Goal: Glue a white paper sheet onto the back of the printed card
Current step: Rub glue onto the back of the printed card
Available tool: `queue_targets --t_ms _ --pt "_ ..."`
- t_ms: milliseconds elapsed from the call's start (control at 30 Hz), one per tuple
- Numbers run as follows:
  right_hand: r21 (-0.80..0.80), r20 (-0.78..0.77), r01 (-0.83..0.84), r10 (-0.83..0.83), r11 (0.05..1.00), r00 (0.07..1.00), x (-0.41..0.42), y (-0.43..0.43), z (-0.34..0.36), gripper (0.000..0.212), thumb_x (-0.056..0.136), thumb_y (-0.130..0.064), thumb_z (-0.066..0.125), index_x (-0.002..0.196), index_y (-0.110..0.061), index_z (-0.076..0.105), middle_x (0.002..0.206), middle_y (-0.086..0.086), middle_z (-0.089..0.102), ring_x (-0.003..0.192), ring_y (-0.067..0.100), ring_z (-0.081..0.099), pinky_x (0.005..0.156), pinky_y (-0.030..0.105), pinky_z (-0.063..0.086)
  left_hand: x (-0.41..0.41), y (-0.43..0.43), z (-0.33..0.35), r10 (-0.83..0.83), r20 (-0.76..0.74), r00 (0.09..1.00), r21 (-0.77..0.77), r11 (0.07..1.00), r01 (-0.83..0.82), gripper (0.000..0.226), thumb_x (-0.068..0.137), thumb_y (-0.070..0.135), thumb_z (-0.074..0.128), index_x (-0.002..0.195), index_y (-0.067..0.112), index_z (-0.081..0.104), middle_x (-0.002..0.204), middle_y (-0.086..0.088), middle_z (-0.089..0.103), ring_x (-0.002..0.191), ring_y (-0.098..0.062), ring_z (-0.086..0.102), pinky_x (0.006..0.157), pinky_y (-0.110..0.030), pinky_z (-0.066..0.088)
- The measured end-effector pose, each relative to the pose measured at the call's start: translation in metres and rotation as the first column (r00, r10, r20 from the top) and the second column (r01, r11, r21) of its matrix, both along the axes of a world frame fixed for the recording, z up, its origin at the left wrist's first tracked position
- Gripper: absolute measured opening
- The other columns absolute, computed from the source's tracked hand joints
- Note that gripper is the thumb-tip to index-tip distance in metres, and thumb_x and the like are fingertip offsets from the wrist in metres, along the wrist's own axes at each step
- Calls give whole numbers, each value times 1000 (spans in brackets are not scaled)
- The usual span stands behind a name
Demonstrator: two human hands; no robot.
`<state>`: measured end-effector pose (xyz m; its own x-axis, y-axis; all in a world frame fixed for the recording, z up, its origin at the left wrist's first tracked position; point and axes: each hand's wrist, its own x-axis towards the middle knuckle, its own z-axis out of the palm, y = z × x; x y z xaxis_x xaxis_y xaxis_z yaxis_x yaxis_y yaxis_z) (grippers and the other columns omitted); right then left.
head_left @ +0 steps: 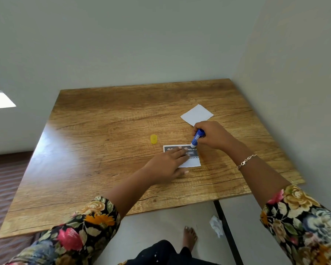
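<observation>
The printed card (pixel 192 160) lies on the wooden table (pixel 103 150) with its dark printed side up. My left hand (pixel 166 164) rests flat on it, fingers spread, covering its left part. My right hand (pixel 213 135) grips a blue glue stick (pixel 197 138), tilted, with its white tip touching the card's top right edge. A white paper sheet (pixel 197 114) lies flat on the table just beyond my right hand.
A yellow glue cap (pixel 153 139) stands on the table left of the card. Walls close the table's far and right sides. Below the near edge are a dark table leg (pixel 225 226), a crumpled paper (pixel 217 225) and my bare foot (pixel 189 237).
</observation>
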<state>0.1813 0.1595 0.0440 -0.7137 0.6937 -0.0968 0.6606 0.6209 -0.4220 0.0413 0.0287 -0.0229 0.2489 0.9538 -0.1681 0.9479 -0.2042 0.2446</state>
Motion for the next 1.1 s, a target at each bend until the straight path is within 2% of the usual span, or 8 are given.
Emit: queue_targets --t_ms 233,300,367,567,700,800,1000,1100 --pt "7 55 -33 32 999 998 -8 -1 4 19 74 -3 62 91 -10 63 98 10 65 78 15 48 56 21 33 35 -9 3 186 -48 981 4 983 -186 73 91 59 24 146 10 14 157 -9 10 145 -24 7 106 -44 35" --pt "3 47 -27 27 1000 999 -8 -3 3 22 74 -3 62 95 -11 62 101 9 64 82 18 52 63 24 39 40 -9 5 202 -50 978 8 979 -202 73 92 57 26 145 8 17 156 -12 12 144 -27 9 105 -45 36" --pt "-6 22 -12 12 1000 1000 -6 -5 2 24 74 -3 63 97 -10 61 104 9 64 88 21 56 71 31 45 41 -7 8 204 -55 978 3 979 -204 69 93 54 27 144 7 19 156 -13 14 144 -27 12 104 -46 37" --pt "-25 -28 42 -43 999 999 2 -9 -2 19 74 -5 63 92 -7 63 97 12 63 80 17 50 67 28 39 28 2 20 134 -102 986 21 991 -133 44 97 27 36 138 11 35 151 -10 29 135 -28 31 96 -42 42" --pt "-48 -35 74 -76 996 997 10 -13 -5 17 73 -6 64 90 -8 62 94 11 63 78 17 51 63 26 40 25 6 22 119 -141 983 -11 993 -122 49 89 10 46 137 13 37 150 -9 30 129 -29 37 87 -41 46" --pt "-44 -23 69 -70 997 997 15 -17 -5 15 73 -7 64 88 -9 63 91 9 62 74 16 50 58 22 38 25 7 22 124 -143 982 -19 992 -128 54 86 8 49 138 14 36 150 -10 30 129 -30 38 87 -41 46" --pt "-37 -4 62 -62 997 998 23 -29 -4 16 73 -8 64 88 -11 63 92 7 62 77 17 51 63 25 40 25 8 22 123 -139 983 -26 991 -128 55 86 7 50 138 14 36 150 -10 31 128 -29 38 87 -40 47" --pt "-47 1 61 -61 997 998 28 -35 -4 17 73 -9 65 89 -13 62 91 5 61 77 17 51 58 22 37 26 8 21 120 -143 982 -25 992 -125 55 86 5 49 138 13 35 150 -10 30 129 -30 38 89 -41 46"
